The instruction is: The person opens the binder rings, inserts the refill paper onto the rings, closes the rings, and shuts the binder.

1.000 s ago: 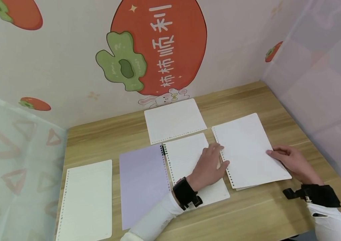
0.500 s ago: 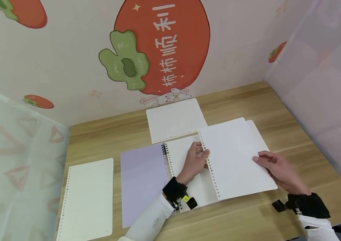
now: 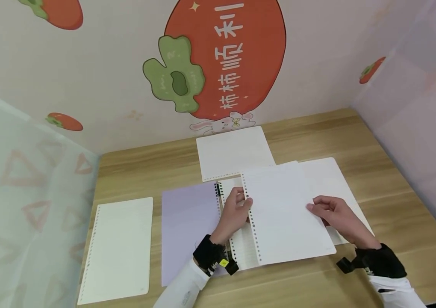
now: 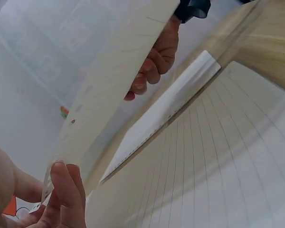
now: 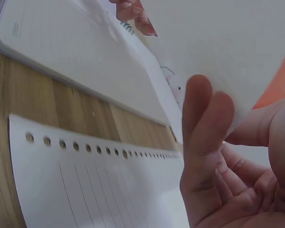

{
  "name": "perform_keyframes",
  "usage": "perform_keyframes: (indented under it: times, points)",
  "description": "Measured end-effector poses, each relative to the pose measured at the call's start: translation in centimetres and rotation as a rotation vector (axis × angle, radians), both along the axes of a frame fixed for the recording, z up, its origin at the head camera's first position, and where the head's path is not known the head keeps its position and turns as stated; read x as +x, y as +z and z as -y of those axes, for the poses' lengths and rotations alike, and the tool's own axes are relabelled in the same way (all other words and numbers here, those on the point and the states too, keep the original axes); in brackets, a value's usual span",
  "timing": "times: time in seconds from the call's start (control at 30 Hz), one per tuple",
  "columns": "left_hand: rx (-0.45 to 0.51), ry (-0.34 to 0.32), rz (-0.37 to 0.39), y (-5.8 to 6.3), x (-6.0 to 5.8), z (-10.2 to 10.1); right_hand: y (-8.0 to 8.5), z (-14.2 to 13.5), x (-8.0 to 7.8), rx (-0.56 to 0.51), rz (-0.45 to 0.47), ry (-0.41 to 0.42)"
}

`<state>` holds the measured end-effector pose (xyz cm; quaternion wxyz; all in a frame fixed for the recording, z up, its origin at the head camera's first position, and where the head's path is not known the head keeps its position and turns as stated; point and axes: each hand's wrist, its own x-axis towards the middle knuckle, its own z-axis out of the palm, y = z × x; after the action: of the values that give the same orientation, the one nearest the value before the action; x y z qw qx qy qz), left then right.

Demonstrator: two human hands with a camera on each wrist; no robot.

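Observation:
A white loose-leaf sheet (image 3: pixel 285 214) with a punched left edge is lifted and tilted above a spiral notebook. My left hand (image 3: pixel 233 217) pinches its punched edge, and my right hand (image 3: pixel 341 219) pinches the opposite edge. In the left wrist view the sheet (image 4: pixel 118 80) stands off the ruled notebook pages (image 4: pixel 209 161). The notebook lies spread flat, its lilac cover (image 3: pixel 187 222) on the left and black rings (image 3: pixel 218 189) at the middle. Most of its right-hand pages are hidden beneath the raised sheet. In the right wrist view my fingers (image 5: pixel 199 123) bend against the sheet's edge.
Another white punched sheet (image 3: pixel 333 179) lies at right, partly covered by the lifted sheet and my right hand. A cream ruled sheet (image 3: pixel 119 252) lies at far left. A further white sheet (image 3: pixel 233 149) lies at the back against the printed wall (image 3: pixel 125 64).
My left hand has taken hold of the sheet's punched edge. Both hands have raised the sheet off the right-hand sheet and carried it left over the notebook. The view has shifted slightly.

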<state>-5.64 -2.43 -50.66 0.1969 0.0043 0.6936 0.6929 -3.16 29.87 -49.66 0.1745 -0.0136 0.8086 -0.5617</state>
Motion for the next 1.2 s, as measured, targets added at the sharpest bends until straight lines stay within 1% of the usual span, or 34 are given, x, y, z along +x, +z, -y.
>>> perform_keyframes:
  times: [0.03, 0.1, 0.27, 0.37, 0.47, 0.6, 0.7, 0.8, 0.9, 0.97, 1.03, 1.1, 1.2]
  points:
    - [-0.009, 0.004, 0.007, 0.2, 0.1, 0.3, -0.1, 0.3, -0.1, 0.01, -0.018, -0.001]
    - [-0.015, 0.008, 0.015, 1.0, 0.3, 1.0, -0.2, 0.9, -0.2, -0.005, -0.026, -0.003]
    - [-0.075, 0.023, 0.008, 3.3, 1.4, 2.7, -0.4, 2.4, -0.4, -0.1, 0.007, -0.023]
    - [-0.121, 0.045, -0.014, 3.7, 1.8, 3.5, -0.5, 3.2, -0.5, -0.124, 0.003, -0.032]
    - [-0.171, 0.059, -0.083, 3.1, 2.0, 4.6, -0.6, 4.0, -0.7, -0.132, 0.01, -0.032]
    - [-0.291, 0.078, -0.239, 0.9, 2.2, 6.5, -0.7, 5.0, -1.0, -0.144, 0.041, -0.014]
    - [-0.347, 0.11, -0.351, -0.4, 2.3, 7.5, -0.8, 5.6, -1.1, -0.149, 0.061, -0.005]
    - [-0.393, 0.114, -0.467, -1.1, 2.3, 7.9, -0.8, 6.0, -1.1, -0.147, 0.073, 0.0]
    - [-0.505, 0.088, -0.564, -1.4, 2.3, 7.9, -0.8, 6.3, -1.2, -0.141, 0.079, 0.008]
    - [-0.586, 0.056, -0.601, -1.4, 2.3, 7.7, -0.8, 6.5, -1.2, -0.143, 0.084, 0.008]
    - [-0.661, 0.025, -0.612, -1.3, 2.4, 7.6, -0.9, 6.5, -1.1, -0.144, 0.086, 0.008]
    - [-0.713, 0.001, -0.624, -1.2, 2.4, 7.4, -0.9, 6.6, -1.1, -0.146, 0.09, 0.007]
    - [-0.764, -0.016, -0.637, -1.2, 2.6, 7.3, -0.9, 6.7, -1.0, -0.147, 0.1, 0.002]
